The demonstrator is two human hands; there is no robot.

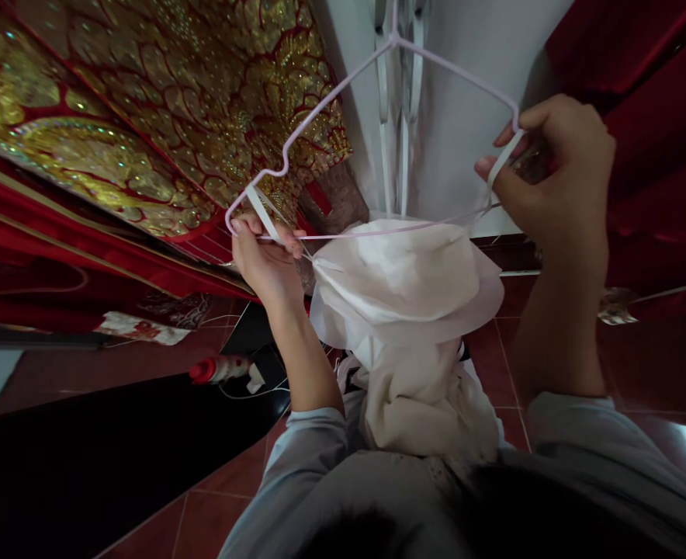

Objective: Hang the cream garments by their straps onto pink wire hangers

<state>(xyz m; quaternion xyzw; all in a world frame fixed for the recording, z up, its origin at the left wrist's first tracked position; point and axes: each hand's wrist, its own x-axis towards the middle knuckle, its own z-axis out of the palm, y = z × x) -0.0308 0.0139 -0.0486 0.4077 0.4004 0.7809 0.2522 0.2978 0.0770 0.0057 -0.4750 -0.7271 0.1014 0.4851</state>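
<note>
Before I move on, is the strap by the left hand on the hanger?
On: the white strap loops over the hanger near its end.

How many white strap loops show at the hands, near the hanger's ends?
2: one loop at the left hand, another loop at the right hand, each near an end of the hanger. More may hide in the white fabric.

Dim o'all; light prob. comes from overhead. White cloth (418,272) reads pale, w/ soft shadows in folds. Gold sequins (162,85) glint in specks; glare streaks floor tiles (657,365), lower R. Black surface (116,450) at L loses detail. R forearm (558,334) is shaded; wide-angle stretch at edges.
</note>
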